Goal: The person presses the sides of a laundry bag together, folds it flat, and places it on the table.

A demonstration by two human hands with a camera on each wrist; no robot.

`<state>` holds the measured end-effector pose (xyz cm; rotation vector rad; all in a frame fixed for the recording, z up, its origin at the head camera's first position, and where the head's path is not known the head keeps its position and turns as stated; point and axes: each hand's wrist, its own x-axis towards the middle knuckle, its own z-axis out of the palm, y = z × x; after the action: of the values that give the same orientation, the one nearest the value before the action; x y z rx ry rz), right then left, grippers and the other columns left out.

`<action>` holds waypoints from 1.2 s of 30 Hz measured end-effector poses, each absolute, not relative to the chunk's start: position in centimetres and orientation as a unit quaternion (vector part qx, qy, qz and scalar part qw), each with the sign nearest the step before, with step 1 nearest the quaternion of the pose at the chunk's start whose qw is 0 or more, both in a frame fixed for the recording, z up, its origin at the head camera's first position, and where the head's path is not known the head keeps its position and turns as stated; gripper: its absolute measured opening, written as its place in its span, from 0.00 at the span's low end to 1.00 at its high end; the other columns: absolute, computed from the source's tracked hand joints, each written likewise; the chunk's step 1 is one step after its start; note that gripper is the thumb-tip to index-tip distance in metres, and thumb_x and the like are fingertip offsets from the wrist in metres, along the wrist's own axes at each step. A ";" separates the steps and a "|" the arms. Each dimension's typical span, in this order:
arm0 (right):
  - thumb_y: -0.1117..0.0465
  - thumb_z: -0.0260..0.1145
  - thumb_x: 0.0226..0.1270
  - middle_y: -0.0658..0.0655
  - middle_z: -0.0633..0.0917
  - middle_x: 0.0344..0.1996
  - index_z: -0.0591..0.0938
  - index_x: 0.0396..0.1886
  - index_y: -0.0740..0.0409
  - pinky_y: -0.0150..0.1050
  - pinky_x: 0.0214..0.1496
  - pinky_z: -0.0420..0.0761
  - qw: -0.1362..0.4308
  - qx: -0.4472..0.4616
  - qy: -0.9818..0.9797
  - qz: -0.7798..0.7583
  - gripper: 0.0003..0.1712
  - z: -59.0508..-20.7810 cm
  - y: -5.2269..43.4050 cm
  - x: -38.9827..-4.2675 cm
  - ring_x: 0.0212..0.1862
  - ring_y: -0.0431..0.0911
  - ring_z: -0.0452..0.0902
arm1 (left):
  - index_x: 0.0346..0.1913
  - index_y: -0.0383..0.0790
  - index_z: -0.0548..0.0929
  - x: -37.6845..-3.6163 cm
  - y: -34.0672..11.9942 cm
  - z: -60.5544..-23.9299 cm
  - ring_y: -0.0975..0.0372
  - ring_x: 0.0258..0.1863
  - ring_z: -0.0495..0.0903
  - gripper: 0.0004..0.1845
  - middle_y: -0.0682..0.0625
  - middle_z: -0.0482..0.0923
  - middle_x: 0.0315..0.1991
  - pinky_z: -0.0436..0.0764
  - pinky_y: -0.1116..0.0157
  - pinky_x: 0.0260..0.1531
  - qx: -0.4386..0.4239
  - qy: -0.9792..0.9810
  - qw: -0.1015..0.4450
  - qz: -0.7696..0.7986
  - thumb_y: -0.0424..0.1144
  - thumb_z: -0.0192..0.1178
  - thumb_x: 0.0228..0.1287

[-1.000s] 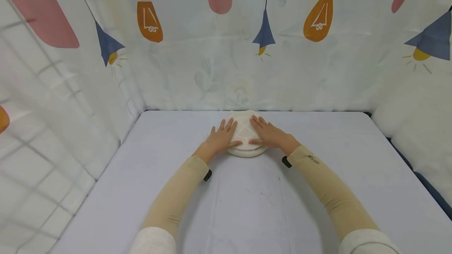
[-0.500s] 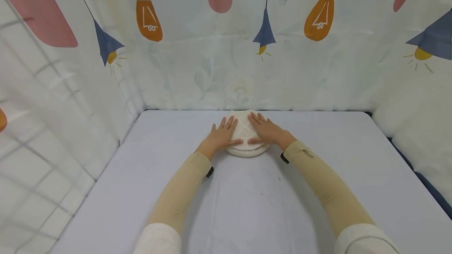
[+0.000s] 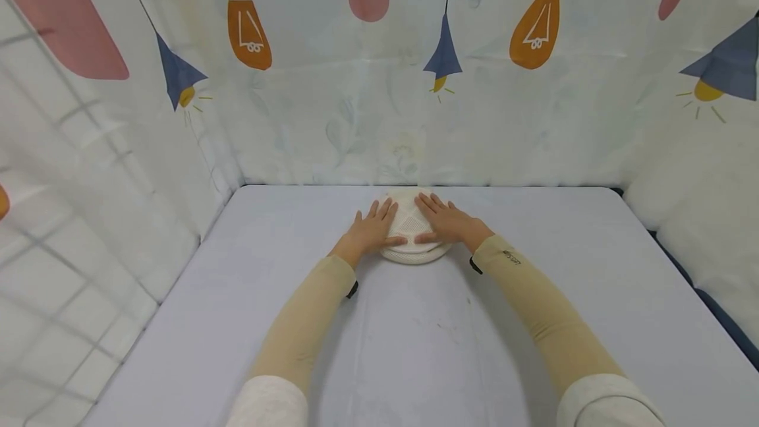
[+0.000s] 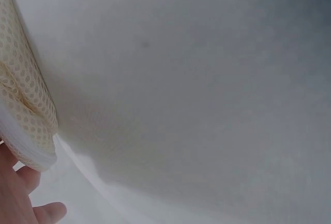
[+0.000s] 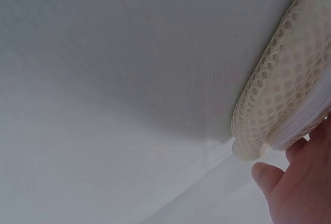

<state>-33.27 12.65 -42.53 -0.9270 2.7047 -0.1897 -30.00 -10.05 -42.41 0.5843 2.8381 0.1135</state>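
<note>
A round, cream-coloured mesh piece (image 3: 410, 226) with a honeycomb weave lies at the far edge of the table, in layers. My left hand (image 3: 369, 232) rests on its left side, fingers spread and straight. On the opposite side my right hand (image 3: 449, 224) lies across it, likewise with extended fingers, and both thumbs point inward. White edging (image 4: 23, 144) runs along the mesh rim in the left wrist view, right above my fingers. The right wrist view shows a rounded, padded mesh edge (image 5: 274, 89) beside my right thumb. Fingertips are partly hidden in both wrist views.
The table (image 3: 415, 348) has a pale, smooth cover with a few small marks. Behind it hangs a white curtain (image 3: 284, 130) printed with lamps and bulbs; another fabric wall (image 3: 77, 216) stands on the left. White fabric (image 3: 705, 196) bulges at the table's right edge.
My right hand has slid slightly left on the mesh piece, and its forearm has shifted inward. The left forearm has moved a little forward and to the right; the left hand stays nearly still.
</note>
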 end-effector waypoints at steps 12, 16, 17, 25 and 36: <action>0.35 0.58 0.76 0.63 0.35 0.82 0.36 0.83 0.62 0.65 0.78 0.44 0.147 -0.319 0.934 -0.065 0.58 -42.6 12.7 -33.3 0.81 0.60 0.30 | 0.84 0.41 0.38 -30.2 -10.0 -42.9 0.45 0.81 0.35 0.51 0.45 0.31 0.83 0.49 0.36 0.74 0.195 0.972 0.125 0.038 0.68 0.47 0.74; 0.36 0.58 0.76 0.63 0.35 0.82 0.37 0.83 0.62 0.65 0.78 0.44 0.148 -0.318 0.934 -0.068 0.58 -42.4 12.6 -33.4 0.81 0.60 0.29 | 0.84 0.41 0.39 -30.3 -10.0 -42.8 0.45 0.81 0.36 0.51 0.45 0.31 0.83 0.49 0.36 0.74 0.195 0.972 0.124 0.043 0.68 0.47 0.74; 0.36 0.58 0.76 0.63 0.35 0.82 0.36 0.83 0.62 0.65 0.78 0.44 0.147 -0.320 0.933 -0.070 0.58 -42.4 12.6 -33.4 0.81 0.60 0.29 | 0.84 0.41 0.39 -30.2 -10.1 -42.8 0.45 0.81 0.35 0.51 0.45 0.32 0.83 0.49 0.36 0.74 0.196 0.972 0.123 0.045 0.68 0.47 0.74; 0.35 0.57 0.77 0.63 0.35 0.82 0.37 0.83 0.63 0.65 0.79 0.43 0.146 -0.325 0.930 -0.092 0.58 -42.5 12.9 -33.1 0.81 0.60 0.28 | 0.84 0.41 0.39 -29.5 -10.5 -42.5 0.46 0.81 0.35 0.50 0.44 0.32 0.83 0.47 0.36 0.74 0.200 0.971 0.113 0.061 0.67 0.47 0.76; 0.35 0.57 0.76 0.66 0.36 0.81 0.37 0.81 0.69 0.62 0.79 0.43 0.142 -0.317 0.931 -0.108 0.60 -42.2 14.2 -31.8 0.81 0.61 0.29 | 0.83 0.40 0.37 -28.9 -11.3 -42.5 0.47 0.81 0.33 0.51 0.45 0.31 0.83 0.45 0.36 0.74 0.216 0.970 0.101 0.053 0.67 0.47 0.76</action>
<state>-31.83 14.19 -42.25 -0.9156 2.6881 -0.3130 -28.86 -11.34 -42.50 0.6368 2.8648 0.1574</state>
